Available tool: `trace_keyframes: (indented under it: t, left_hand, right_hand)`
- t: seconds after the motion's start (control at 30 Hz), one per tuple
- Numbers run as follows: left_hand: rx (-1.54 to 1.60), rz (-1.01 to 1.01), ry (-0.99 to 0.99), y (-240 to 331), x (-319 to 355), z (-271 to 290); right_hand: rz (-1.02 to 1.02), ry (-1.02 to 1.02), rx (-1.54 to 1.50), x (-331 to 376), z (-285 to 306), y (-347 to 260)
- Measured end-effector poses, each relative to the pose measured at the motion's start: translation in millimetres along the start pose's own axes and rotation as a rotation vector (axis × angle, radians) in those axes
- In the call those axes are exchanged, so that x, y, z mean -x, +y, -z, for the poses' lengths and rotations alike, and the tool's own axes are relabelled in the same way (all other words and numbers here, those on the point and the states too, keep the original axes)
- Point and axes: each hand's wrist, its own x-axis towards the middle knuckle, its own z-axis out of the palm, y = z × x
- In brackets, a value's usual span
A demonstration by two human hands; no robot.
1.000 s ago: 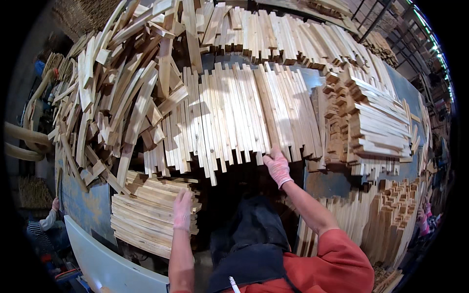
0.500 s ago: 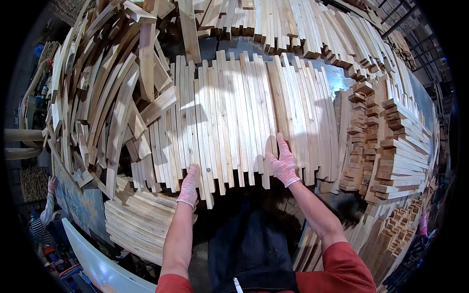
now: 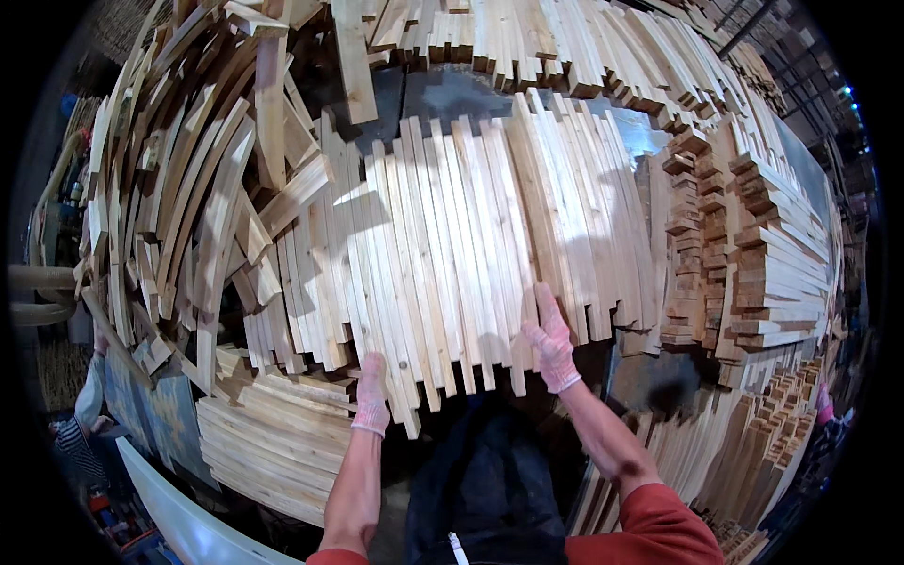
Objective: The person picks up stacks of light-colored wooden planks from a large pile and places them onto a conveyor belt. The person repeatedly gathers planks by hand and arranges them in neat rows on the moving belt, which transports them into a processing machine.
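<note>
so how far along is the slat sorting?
Done: neat stacks at right and lower left. In hand: the left hand and right hand, both gloved, lie flat on a row of slats on the bench. Left: a big loose heap at left and more rows behind.

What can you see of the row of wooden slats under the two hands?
The slats are pale, narrow, raw-looking wood strips lying flat side by side, running away from the person. Their near ends are uneven. The gloved left hand and right hand press on those ends. Stacked wood surrounds the row.
</note>
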Motion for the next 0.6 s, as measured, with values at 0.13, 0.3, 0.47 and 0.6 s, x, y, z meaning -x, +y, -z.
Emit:
trace_keyframes:
  t: [0.13, 0.3, 0.47, 0.6]
  left_hand:
    - [0.004, -0.011, -0.083, 0.5, 17.1, 20.2]
    - [0.074, 0.089, -0.14, 37.7, 34.1, 1.6]
    - [0.073, 0.017, -0.155, 42.8, 19.2, 5.3]
    - [0.149, 0.032, -0.256, 44.5, 4.0, 8.8]
  right_hand:
    - [-0.038, 0.176, -0.095, 34.4, -3.0, 25.7]
    - [-0.093, 0.226, -0.05, 31.1, -8.7, 26.5]
    - [-0.148, 0.246, 0.232, 38.8, -16.7, 20.7]
    - [-0.104, 0.25, 0.544, 39.5, -21.1, 22.5]
